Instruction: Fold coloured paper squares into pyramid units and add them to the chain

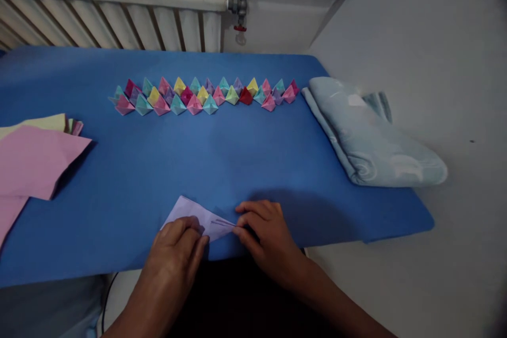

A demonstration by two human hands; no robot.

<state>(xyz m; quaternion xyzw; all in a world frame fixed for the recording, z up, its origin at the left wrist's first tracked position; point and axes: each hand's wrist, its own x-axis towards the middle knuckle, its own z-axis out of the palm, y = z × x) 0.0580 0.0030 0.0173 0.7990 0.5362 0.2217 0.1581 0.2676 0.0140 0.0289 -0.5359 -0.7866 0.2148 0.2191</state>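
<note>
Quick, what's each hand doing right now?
Left hand: closed over the lilac paper, pressing or holding it on the blue table.
Right hand: fingertips pinched on the paper's narrow right tip.

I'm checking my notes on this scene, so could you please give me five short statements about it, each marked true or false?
1. The left hand is on the lilac paper. True.
2. The right hand is well away from the lilac paper. False: its fingertips are at the paper's pointed end.
3. The small folded paper pieces are all one colour. False: they include pink, yellow, turquoise and purple.
4. The folded blanket lies on the right of the blue surface. True.
5. Pink sheets lie at the left edge of the view. True.
</note>
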